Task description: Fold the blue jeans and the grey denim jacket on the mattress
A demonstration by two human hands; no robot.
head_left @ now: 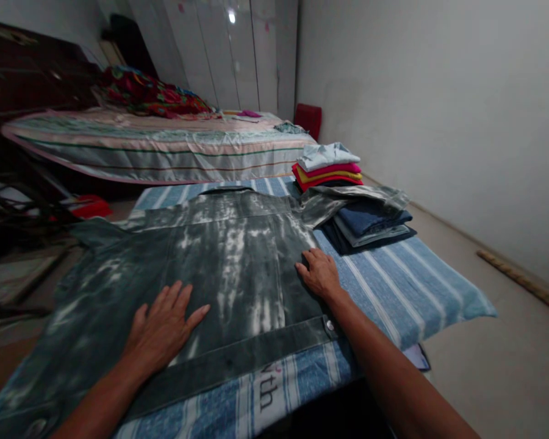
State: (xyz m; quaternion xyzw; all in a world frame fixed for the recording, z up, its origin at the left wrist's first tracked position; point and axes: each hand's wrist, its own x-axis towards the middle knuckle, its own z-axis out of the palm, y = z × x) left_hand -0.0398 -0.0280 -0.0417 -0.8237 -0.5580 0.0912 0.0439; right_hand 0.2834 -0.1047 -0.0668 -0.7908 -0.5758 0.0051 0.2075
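Note:
A dark green denim jacket (224,262) with whitish streaks lies spread out, back side up, its collar at the far side and its waistband nearest me. On the jacket's lower left part my left hand (165,326) rests flat with fingers spread. My right hand (319,272) lies on the jacket's right edge, above the button on the waistband; its fingers are slightly bent and apart, holding nothing. One jacket sleeve stretches right, over a stack of folded jeans (370,222). The other sleeve is partly seen at the left edge.
A blue-and-white striped cloth (393,280) covers the table under the jacket. Folded shirts (329,167) stand piled at the far right corner. Behind is a bed (178,146) with a red floral blanket (150,91). A white wall runs along the right.

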